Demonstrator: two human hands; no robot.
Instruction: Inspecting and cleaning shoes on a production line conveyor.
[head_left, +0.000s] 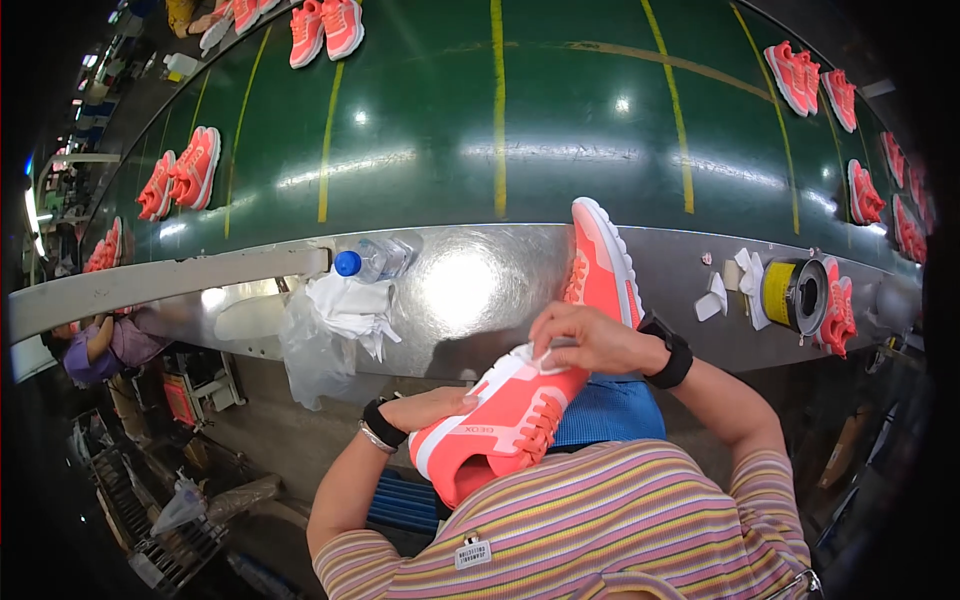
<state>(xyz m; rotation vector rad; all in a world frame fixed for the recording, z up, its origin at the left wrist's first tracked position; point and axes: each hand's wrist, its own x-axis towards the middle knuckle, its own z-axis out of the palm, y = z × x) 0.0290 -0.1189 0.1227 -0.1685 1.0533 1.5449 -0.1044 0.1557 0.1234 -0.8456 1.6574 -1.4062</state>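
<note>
A coral-pink sneaker (497, 420) with a white sole rests tilted against my body, its opening low and its toe pointing up and right. Along the sole near the heel, my left hand (432, 407) is closed on the shoe. My right hand (590, 340) is at the toe, thumb and fingers pinched together; something small and white shows at the fingertips, too small to name. Just beyond that hand, a second coral sneaker (600, 255) lies on its side on the metal ledge (460, 285), its white sole facing right.
White cloths (350, 305), a plastic bag (312, 350) and a blue-capped bottle (375, 262) lie left on the ledge, under a pale metal bar (170, 285). A yellow-labelled tin (793, 296) stands right. Beyond, a green conveyor belt (430, 110) carries several coral sneakers.
</note>
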